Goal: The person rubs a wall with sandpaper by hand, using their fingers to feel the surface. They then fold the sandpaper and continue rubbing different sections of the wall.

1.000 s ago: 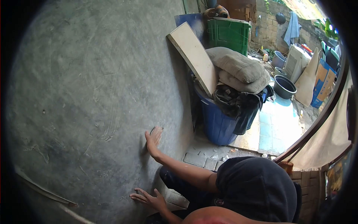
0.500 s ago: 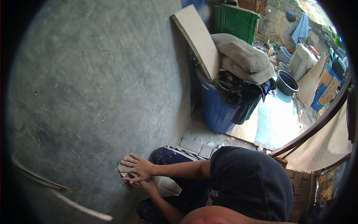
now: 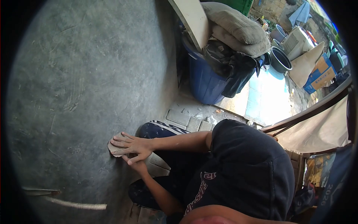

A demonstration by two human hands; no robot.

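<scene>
My right hand lies over a beige, flat piece that looks like a sanding sheet or pad, pressing it to the grey wall. Its fingers rest over the piece, with the thumb pointing down over my left hand. The left hand sits just below the right, close to the wall and the lower edge of the piece. Most of the left fingers are hidden under the right hand.
A blue bin heaped with dark cloth, grey cushions and a leaning board stands by the wall. Paving blocks lie beside the knee. A pale strip is at lower left. Farther off are a black basin and cardboard.
The camera view has shifted, so the bin and wall marks sit higher and farther left. Both hands and the pressed piece have moved rightward along the wall relative to its marks.
</scene>
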